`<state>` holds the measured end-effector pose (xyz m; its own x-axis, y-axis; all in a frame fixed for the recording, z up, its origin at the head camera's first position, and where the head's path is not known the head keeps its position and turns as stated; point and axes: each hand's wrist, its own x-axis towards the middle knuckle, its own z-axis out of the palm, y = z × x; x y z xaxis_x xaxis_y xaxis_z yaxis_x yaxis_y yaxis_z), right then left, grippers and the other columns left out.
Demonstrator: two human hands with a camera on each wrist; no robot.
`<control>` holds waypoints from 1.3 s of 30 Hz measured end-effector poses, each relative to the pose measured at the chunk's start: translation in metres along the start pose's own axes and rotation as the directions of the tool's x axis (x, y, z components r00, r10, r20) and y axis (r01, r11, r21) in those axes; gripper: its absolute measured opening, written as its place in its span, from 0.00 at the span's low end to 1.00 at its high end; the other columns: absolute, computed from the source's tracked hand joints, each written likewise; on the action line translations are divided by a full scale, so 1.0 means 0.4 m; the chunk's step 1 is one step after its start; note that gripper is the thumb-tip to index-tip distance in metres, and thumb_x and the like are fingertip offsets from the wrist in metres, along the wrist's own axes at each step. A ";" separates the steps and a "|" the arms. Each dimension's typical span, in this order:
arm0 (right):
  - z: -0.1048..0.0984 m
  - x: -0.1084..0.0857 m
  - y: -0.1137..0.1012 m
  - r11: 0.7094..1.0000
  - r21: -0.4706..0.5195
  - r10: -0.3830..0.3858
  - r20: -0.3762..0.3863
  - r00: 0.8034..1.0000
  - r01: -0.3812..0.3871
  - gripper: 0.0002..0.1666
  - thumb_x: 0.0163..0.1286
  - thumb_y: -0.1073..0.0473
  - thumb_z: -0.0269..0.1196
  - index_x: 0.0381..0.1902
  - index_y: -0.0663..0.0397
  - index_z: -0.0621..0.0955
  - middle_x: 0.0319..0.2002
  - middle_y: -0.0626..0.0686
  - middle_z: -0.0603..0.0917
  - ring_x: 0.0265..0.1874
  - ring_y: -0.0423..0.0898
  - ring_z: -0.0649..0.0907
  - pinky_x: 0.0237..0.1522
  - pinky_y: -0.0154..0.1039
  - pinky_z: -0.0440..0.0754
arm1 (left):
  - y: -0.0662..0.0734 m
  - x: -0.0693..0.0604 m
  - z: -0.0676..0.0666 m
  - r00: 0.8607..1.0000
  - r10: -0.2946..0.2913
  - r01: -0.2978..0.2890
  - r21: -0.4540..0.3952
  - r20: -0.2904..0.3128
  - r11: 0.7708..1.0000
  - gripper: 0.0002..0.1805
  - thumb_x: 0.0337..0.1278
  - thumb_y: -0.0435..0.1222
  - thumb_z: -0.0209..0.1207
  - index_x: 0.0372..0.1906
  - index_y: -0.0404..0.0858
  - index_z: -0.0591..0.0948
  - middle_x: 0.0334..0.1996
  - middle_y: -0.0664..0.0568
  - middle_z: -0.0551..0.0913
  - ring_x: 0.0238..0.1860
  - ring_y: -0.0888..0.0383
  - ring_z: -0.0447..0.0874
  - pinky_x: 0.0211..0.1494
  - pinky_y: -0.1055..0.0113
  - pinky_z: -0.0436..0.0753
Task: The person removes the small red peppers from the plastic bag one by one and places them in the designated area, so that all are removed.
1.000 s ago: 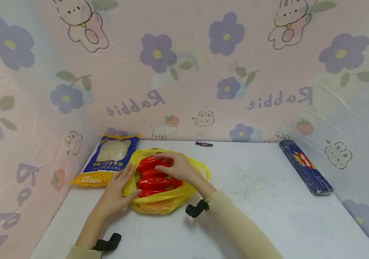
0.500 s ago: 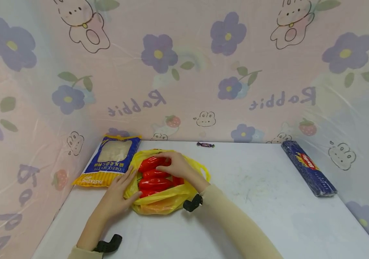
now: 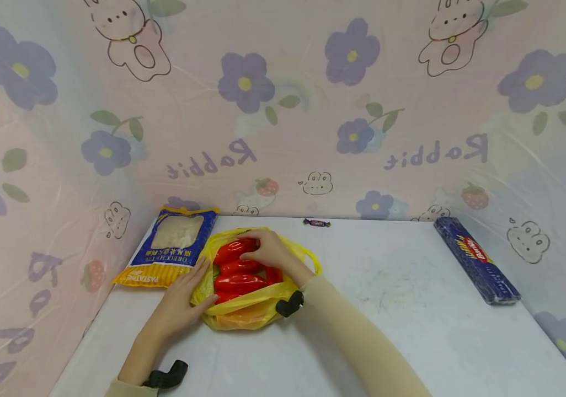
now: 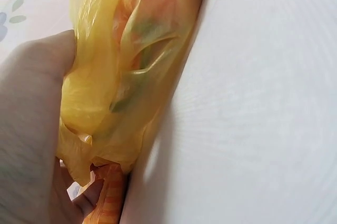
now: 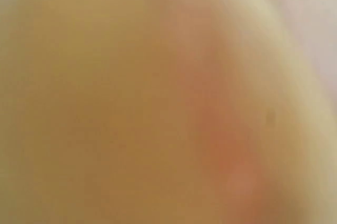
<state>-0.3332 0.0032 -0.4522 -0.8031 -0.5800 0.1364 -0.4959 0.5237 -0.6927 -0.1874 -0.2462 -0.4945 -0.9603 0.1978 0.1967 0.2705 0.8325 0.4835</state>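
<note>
A yellow plastic bag [image 3: 243, 318] lies on the white table with its mouth spread. Several glossy red peppers [image 3: 239, 284] show inside it. My left hand [image 3: 179, 304] rests against the bag's left side, its fingers extended; in the left wrist view the thumb lies along the yellow plastic [image 4: 89, 98]. From the right, my right hand [image 3: 272, 252] reaches into the bag's mouth, thumb and fingers about the right end of the uppermost red pepper [image 3: 233, 251]. Its other fingertips are hidden. The right wrist view is a blur of yellow and red.
A blue and yellow pasta bag [image 3: 171, 248] lies beside the yellow bag, near the left hand's fingertips. At the table's back edge is a small purple wrapped candy [image 3: 316, 223]. A long blue spaghetti pack [image 3: 479, 262] lies far right. Patterned curtains enclose the table.
My right forearm and wrist have shifted slightly left and up, the hand staying at the upper pepper. The left hand stays against the bag. The whole head view has drifted slightly.
</note>
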 end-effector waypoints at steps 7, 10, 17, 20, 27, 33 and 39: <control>-0.001 0.005 0.015 0.999 -0.016 0.035 0.004 0.999 -0.035 0.28 0.67 0.63 0.76 0.65 0.44 0.86 0.64 0.52 0.86 0.66 0.52 0.82 0.72 0.48 0.78 | 0.003 -0.002 0.003 0.999 -0.027 0.027 -0.005 0.018 1.000 0.48 0.72 0.62 0.59 0.87 0.49 0.56 0.86 0.46 0.54 0.80 0.29 0.58 0.77 0.25 0.59; -0.003 0.003 0.020 0.999 -0.026 0.042 -0.007 0.999 -0.043 0.26 0.69 0.62 0.75 0.64 0.43 0.87 0.63 0.51 0.87 0.63 0.51 0.83 0.71 0.47 0.79 | 0.005 -0.002 0.003 0.999 -0.028 0.028 -0.004 0.020 1.000 0.48 0.72 0.62 0.59 0.87 0.49 0.55 0.86 0.46 0.54 0.80 0.30 0.58 0.77 0.25 0.58; -0.015 -0.002 0.015 0.998 -0.052 0.020 -0.024 1.000 -0.021 0.21 0.70 0.60 0.74 0.60 0.43 0.89 0.59 0.48 0.89 0.60 0.48 0.85 0.69 0.45 0.80 | 0.003 0.002 0.002 1.000 -0.012 0.012 0.000 0.016 1.000 0.49 0.72 0.62 0.59 0.87 0.47 0.55 0.85 0.45 0.55 0.80 0.30 0.58 0.77 0.25 0.58; -0.020 -0.005 0.008 0.998 -0.060 0.013 -0.018 1.000 -0.014 0.21 0.70 0.59 0.75 0.60 0.45 0.89 0.59 0.49 0.89 0.60 0.49 0.85 0.70 0.46 0.80 | 0.003 0.000 0.000 1.000 -0.016 0.016 0.003 0.016 1.000 0.49 0.72 0.62 0.59 0.87 0.47 0.55 0.85 0.44 0.56 0.80 0.30 0.58 0.77 0.25 0.58; -0.032 -0.018 -0.012 0.997 -0.080 0.000 -0.005 1.000 -0.001 0.20 0.70 0.58 0.74 0.59 0.46 0.89 0.58 0.49 0.90 0.61 0.49 0.85 0.70 0.46 0.80 | 0.004 -0.004 0.000 0.999 -0.028 0.028 0.000 0.025 1.000 0.50 0.71 0.63 0.59 0.87 0.49 0.54 0.85 0.44 0.56 0.80 0.29 0.58 0.77 0.25 0.58; -0.047 -0.030 -0.027 0.994 -0.109 -0.017 -0.012 1.000 0.016 0.19 0.71 0.58 0.74 0.59 0.47 0.89 0.57 0.49 0.90 0.59 0.49 0.86 0.68 0.45 0.82 | 0.003 -0.004 0.002 1.000 -0.023 0.023 -0.007 0.022 1.000 0.49 0.71 0.63 0.59 0.87 0.48 0.55 0.85 0.45 0.55 0.80 0.29 0.58 0.77 0.25 0.58; -0.065 -0.041 -0.032 0.990 -0.139 -0.042 -0.040 0.998 0.036 0.18 0.71 0.59 0.73 0.58 0.47 0.90 0.56 0.49 0.91 0.58 0.49 0.87 0.67 0.45 0.83 | -0.001 -0.004 0.003 0.999 -0.028 0.029 -0.016 0.025 0.999 0.49 0.71 0.63 0.59 0.87 0.51 0.54 0.86 0.48 0.53 0.80 0.29 0.57 0.78 0.26 0.57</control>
<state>-0.3222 0.0223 -0.4271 -0.7941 -0.5762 0.1931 -0.5654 0.5840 -0.5825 -0.1862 -0.2461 -0.4958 -0.9690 0.1872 0.1613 0.2439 0.8293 0.5028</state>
